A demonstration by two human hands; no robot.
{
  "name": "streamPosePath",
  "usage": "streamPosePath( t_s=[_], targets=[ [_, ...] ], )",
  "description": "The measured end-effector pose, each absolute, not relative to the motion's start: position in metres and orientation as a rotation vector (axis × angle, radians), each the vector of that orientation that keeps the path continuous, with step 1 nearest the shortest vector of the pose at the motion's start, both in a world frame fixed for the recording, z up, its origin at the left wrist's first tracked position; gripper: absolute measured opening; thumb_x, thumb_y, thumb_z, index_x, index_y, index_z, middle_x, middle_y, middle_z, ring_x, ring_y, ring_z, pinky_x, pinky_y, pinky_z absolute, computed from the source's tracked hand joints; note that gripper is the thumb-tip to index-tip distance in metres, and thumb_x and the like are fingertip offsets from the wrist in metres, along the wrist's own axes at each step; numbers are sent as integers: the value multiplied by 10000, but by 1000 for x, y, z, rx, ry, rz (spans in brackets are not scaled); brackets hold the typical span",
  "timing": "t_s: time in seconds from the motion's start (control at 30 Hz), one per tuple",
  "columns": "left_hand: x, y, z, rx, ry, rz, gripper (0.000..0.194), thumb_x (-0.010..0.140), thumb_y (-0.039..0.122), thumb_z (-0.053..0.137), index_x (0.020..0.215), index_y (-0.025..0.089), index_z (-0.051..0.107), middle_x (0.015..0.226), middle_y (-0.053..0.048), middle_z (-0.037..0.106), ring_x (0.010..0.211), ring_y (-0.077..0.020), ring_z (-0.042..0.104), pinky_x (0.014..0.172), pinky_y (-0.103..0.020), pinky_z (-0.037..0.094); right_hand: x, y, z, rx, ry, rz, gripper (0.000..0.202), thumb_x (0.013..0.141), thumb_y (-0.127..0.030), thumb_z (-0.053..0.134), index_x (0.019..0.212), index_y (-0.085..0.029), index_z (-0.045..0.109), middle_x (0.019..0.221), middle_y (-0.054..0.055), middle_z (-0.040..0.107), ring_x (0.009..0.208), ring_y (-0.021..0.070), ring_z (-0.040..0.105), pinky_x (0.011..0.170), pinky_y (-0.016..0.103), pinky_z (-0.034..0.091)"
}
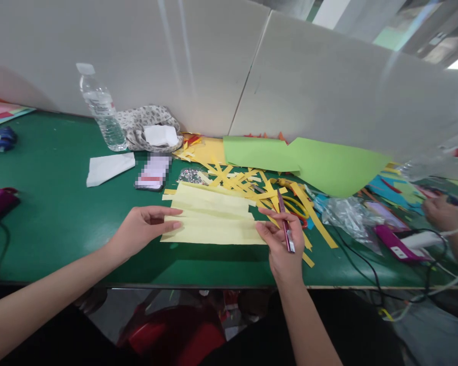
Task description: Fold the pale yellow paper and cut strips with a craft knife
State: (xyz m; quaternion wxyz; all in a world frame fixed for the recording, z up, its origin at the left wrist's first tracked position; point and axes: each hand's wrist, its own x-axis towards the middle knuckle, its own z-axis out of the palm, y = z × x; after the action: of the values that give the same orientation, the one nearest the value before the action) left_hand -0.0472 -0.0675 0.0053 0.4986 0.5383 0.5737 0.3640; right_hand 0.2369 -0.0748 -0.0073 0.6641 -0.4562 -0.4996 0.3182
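Note:
A pale yellow sheet of paper (213, 231), creased across its width, is held up just above the green table. My left hand (143, 229) pinches its left edge between thumb and fingers. At the right edge, my right hand (284, 236) grips the same sheet and also has a slim dark pink pen-like tool (286, 226) lying across its fingers. Behind the sheet is a loose heap of yellow paper strips (232, 178), next to a small bag of shiny bits (191, 176). Yellow-handled scissors (295, 206) lie partly under the strips.
A water bottle (105, 114), a spotted cloth pouch (148, 119), a tissue (109, 169) and a phone (153, 172) stand or lie at back left. Green sheets (336, 165) lean on the partition. At right are a plastic bag (353, 216), cables and another person's hand (445, 213).

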Motion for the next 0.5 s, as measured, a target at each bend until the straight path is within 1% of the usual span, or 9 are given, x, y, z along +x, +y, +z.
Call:
streamPosePath(
  t_s=[0.07, 0.17, 0.3, 0.37, 0.43, 0.5],
  targets=[
    [-48, -68, 6, 1336, 1401, 881, 399, 639, 440, 739, 955, 199, 708, 681, -12, 662, 598, -116, 560, 540, -214, 449, 237, -75, -8, -1015, -1125, 701, 321, 671, -148, 735, 867, -223, 491, 975, 52, 683, 734, 146, 639, 692, 299, 482],
    [-49, -68, 6, 1391, 1409, 854, 375, 648, 445, 729, 936, 206, 709, 689, -10, 673, 609, -117, 580, 539, -203, 449, 237, -76, -8, -1007, -1124, 695, 302, 690, -152, 719, 870, -228, 489, 1002, 64, 683, 787, 161, 639, 687, 294, 469],
    [-50, -68, 3, 1413, 1450, 898, 348, 648, 443, 726, 912, 215, 711, 684, 0, 674, 600, -112, 588, 529, -192, 455, 237, -77, -7, -1029, -1198, 821, 345, 672, -165, 724, 905, -242, 481, 1156, 98, 624, 890, 196, 624, 682, 303, 474],
    [-50, -67, 1, 1405, 1453, 935, 337, 660, 435, 720, 914, 214, 706, 689, 5, 675, 603, -106, 593, 530, -185, 460, 237, -76, -8, -1066, -1229, 887, 352, 671, -173, 716, 919, -245, 477, 1211, 105, 589, 892, 201, 625, 682, 310, 481],
    [-50, -67, 0, 1416, 1419, 942, 330, 685, 420, 703, 944, 215, 692, 735, 2, 689, 644, -111, 614, 571, -188, 485, 238, -76, -9, -1111, -1235, 889, 328, 685, -177, 694, 914, -245, 469, 1219, 103, 583, 884, 196, 628, 681, 306, 482],
    [-49, -66, -2, 1457, 1364, 933, 318, 712, 397, 681, 974, 216, 674, 821, -7, 703, 721, -125, 637, 654, -207, 517, 241, -75, -10, -1165, -1244, 823, 303, 699, -183, 673, 909, -242, 462, 1204, 102, 592, 904, 197, 623, 698, 308, 482]
  ],
)
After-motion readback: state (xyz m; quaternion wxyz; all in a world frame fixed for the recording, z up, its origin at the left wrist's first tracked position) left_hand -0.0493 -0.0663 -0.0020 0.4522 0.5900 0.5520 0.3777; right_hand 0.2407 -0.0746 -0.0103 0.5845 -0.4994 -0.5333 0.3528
